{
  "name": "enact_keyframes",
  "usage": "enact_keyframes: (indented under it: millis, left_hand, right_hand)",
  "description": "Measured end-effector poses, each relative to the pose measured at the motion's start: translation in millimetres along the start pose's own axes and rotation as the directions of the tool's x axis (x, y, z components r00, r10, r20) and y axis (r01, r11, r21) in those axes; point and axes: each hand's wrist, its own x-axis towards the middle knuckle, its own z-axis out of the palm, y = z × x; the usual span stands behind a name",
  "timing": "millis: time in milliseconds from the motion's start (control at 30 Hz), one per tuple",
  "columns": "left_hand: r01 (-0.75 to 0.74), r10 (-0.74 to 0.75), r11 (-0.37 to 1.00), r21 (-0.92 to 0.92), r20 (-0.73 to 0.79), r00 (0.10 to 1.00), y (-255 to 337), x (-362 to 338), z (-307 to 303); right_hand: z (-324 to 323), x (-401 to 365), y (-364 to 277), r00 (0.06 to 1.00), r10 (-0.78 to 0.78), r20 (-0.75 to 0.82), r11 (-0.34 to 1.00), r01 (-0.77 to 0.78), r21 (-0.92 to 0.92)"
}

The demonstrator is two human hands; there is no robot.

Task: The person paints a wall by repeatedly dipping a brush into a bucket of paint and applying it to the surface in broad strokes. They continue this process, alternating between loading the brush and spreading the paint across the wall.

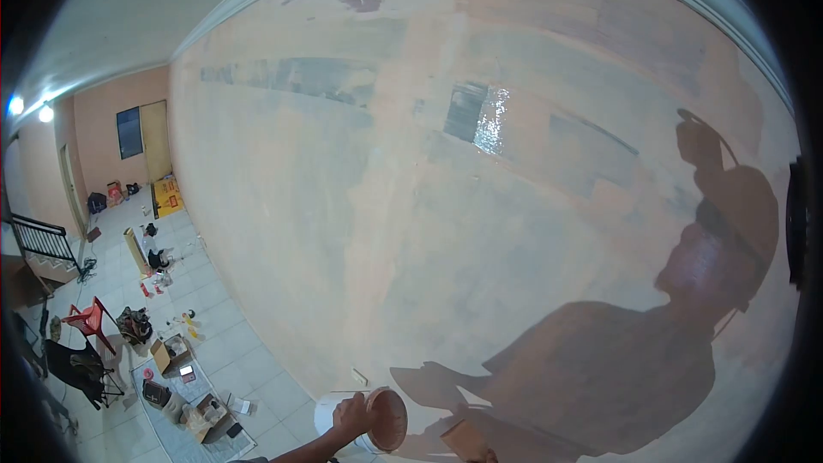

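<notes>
My left hand point(350, 416), at the bottom of the view, is closed on a white paint tub point(387, 420). The tub is tilted, so its round mouth and brownish inside face me. At the bottom edge, my right hand point(490, 456) is mostly cut off. It holds a flat, tan-brown rectangular tool point(464, 441) whose exact kind I cannot make out. Both hands are in front of a large wall point(411, 274) with uneven peach and grey-green paint. High on the wall, a shiny wet patch point(491, 120) adjoins a darker grey one.
Down to the left, a sheet point(154, 429) on the tiled floor bears open cardboard boxes point(210, 418). Farther back are a black chair point(81, 369), a red chair point(88, 319), a backpack point(134, 326) and a stair railing point(43, 237). My shadow covers the wall's right side.
</notes>
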Motion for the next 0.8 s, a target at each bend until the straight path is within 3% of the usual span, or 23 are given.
enact_keyframes:
  millis: [33, 133, 167, 267, 300, 367, 433, 500, 600, 633, 667, 733, 800]
  left_hand:
    - [0.007, -0.007, 1.000, -0.003, -0.009, 1.000, -1.2, 0.6, -5.7]
    - [-0.039, 0.037, 0.999, -0.021, -0.083, 0.996, -8.1, 3.5, -20.0]
    - [-0.068, 0.065, 0.997, -0.041, -0.072, 0.995, -9.7, 5.9, -25.8]
    - [-0.114, 0.110, 0.992, -0.053, -0.074, 0.991, -26.7, 10.6, -27.3]
    - [-0.132, 0.126, 0.987, -0.093, -0.060, 0.990, -23.2, 9.0, -38.4]
    - [-0.169, 0.158, 0.965, -0.201, -0.065, 0.985, -22.3, 18.1, -16.5]
    - [-0.173, 0.166, 0.947, -0.270, -0.051, 0.985, -15.3, 9.5, -31.8]
    - [-0.166, 0.161, 0.930, -0.328, -0.045, 0.986, -5.6, -4.2, -52.1]
    - [-0.211, 0.192, 0.915, -0.345, -0.090, 0.977, -10.2, -11.5, -51.6]
    - [-0.228, 0.199, 0.909, -0.350, -0.118, 0.973, -11.8, -13.2, -50.4]
    - [-0.224, 0.198, 0.902, -0.369, -0.106, 0.974, -9.4, -17.2, -53.3]
    - [-0.306, 0.274, 0.852, -0.425, -0.137, 0.952, -8.0, -23.0, -57.3]
    - [-0.244, 0.242, 0.842, -0.481, -0.066, 0.968, 2.7, -31.5, -67.1]
  right_hand:
    - [22.6, -5.9, -1.1, 0.999, -0.013, -0.047, 0.995, 0.008, -0.104]
    - [30.8, -3.6, 13.5, 1.000, -0.012, 0.007, 0.972, 0.013, -0.236]
    - [42.8, -8.5, 17.1, 0.998, -0.005, -0.058, 0.968, -0.010, -0.251]
    - [76.1, -19.6, 12.3, 0.999, 0.042, -0.024, 0.960, -0.047, -0.275]
    - [66.6, -13.7, 15.9, 0.982, 0.172, -0.081, 0.975, -0.181, -0.128]
    - [22.5, 32.3, 41.9, 0.960, 0.237, -0.151, 0.966, -0.249, -0.070]
    - [30.4, 25.1, 36.7, 0.924, 0.305, -0.230, 0.949, -0.316, -0.013]
    - [68.3, 8.2, 18.4, 0.958, 0.271, -0.094, 0.957, -0.279, -0.086]
    - [87.1, -2.8, 0.0, 0.945, 0.317, -0.078, 0.935, -0.325, -0.143]
    - [89.8, -1.5, 0.6, 0.963, 0.270, -0.023, 0.952, -0.270, -0.146]
    - [108.2, -5.2, -5.6, 0.965, 0.251, -0.073, 0.949, -0.260, -0.180]
    - [123.6, -3.8, -20.3, 0.980, 0.198, -0.021, 0.923, -0.194, -0.333]
    - [140.4, -2.2, -26.7, 0.992, 0.118, 0.046, 0.863, -0.079, -0.499]
